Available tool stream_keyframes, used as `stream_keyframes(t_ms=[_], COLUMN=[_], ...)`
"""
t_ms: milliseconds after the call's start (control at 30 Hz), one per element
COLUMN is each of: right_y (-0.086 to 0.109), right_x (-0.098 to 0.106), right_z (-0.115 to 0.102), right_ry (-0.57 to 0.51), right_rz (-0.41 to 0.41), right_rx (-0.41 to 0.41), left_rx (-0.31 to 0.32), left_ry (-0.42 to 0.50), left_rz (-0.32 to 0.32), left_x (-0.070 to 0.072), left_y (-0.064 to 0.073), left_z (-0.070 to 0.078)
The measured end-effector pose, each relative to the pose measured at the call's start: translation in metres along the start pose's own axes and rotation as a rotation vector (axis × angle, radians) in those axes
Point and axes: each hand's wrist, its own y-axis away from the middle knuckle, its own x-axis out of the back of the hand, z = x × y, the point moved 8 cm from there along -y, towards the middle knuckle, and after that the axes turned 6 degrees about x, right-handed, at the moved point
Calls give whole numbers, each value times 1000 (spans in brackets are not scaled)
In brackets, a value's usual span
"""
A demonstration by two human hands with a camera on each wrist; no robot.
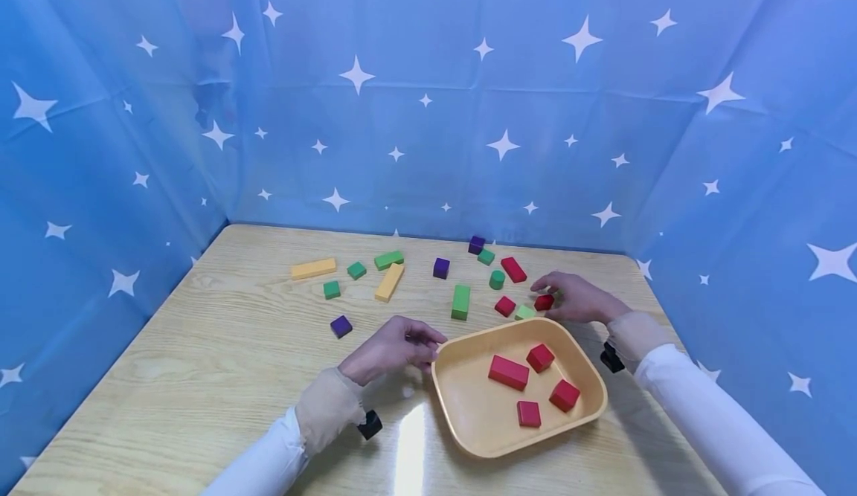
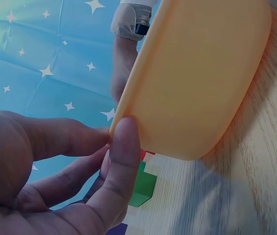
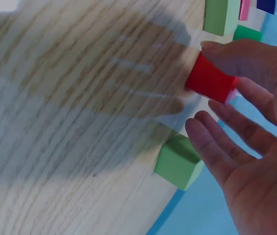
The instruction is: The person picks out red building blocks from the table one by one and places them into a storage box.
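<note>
A peach-coloured plastic tray [image 1: 469,436] holds several red blocks, among them a longer one [image 1: 509,372]. My left hand [image 1: 402,347] pinches its left rim between thumb and fingers, and the left wrist view shows the tray wall [image 2: 202,78] tilted close up. Beyond the tray's far right corner, my right hand [image 1: 579,297] reaches around a red block [image 3: 212,78]. Its thumb overlaps the block in the right wrist view, while the other fingers lie loosely spread beside and below it. A light green block [image 3: 180,161] sits close by those fingertips.
Beyond the tray lie more blocks: a red bar [image 1: 513,270], a red cube [image 1: 505,306], a green cylinder [image 1: 497,279], a green bar [image 1: 460,303] and purple cubes [image 1: 441,268]. Yellow bars [image 1: 313,269] are farther left. A blue starred curtain [image 1: 428,109] surrounds the wooden table [image 1: 221,347].
</note>
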Motion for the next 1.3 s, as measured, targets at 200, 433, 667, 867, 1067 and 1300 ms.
stream_keyframes(t_ms=[200,433,667,867,1067,1300], right_y=[-5,-4,-2,2,9,16], right_x=[-4,-6,-3,9,27,45], right_z=[-2,-3,-2,-8,-18,-40], right_ry=[-1,-7,11,40,38,6], right_rz=[9,25,59,125,164,207], right_rx=[30,27,25,48,37,48], left_rx=[-39,-43,-39,-35,-22,-31], left_ry=[22,34,42,47,49,45], left_rz=[-14,-20,-21,-15,-14,-22], left_x=[0,-2,-2,-1,-1,0], left_y=[1,0,0,-1,-1,-1], left_z=[2,1,1,1,1,1])
